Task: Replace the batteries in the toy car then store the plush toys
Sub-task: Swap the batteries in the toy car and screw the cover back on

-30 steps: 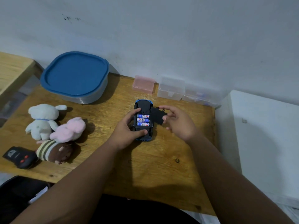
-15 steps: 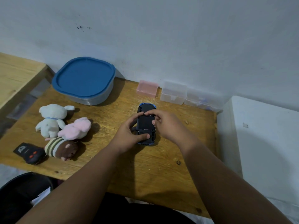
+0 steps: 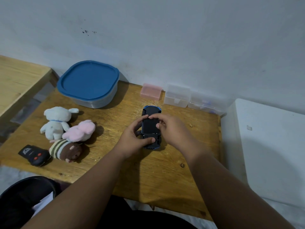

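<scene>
The blue toy car (image 3: 150, 128) lies upside down on the wooden table (image 3: 156, 176), its black battery cover in place over the underside. My left hand (image 3: 133, 139) grips the car from the left, thumb at its near end and fingers at the cover's far edge. My right hand (image 3: 171, 129) holds the car's right side, with fingertips on the cover. Three plush toys lie at the left: a white one (image 3: 56, 121), a pink one (image 3: 80, 130) and a striped brown one (image 3: 66, 150).
A grey container with a blue lid (image 3: 89, 83) stands at the back left. A pink box (image 3: 151, 91) and two clear boxes (image 3: 177, 95) line the wall. A black remote (image 3: 33, 155) lies near the front left edge. A white surface (image 3: 270, 146) adjoins the table's right.
One second ago the batteries were exposed and my right hand held the cover beside the car. The cover now sits over the compartment, with both hands on the car.
</scene>
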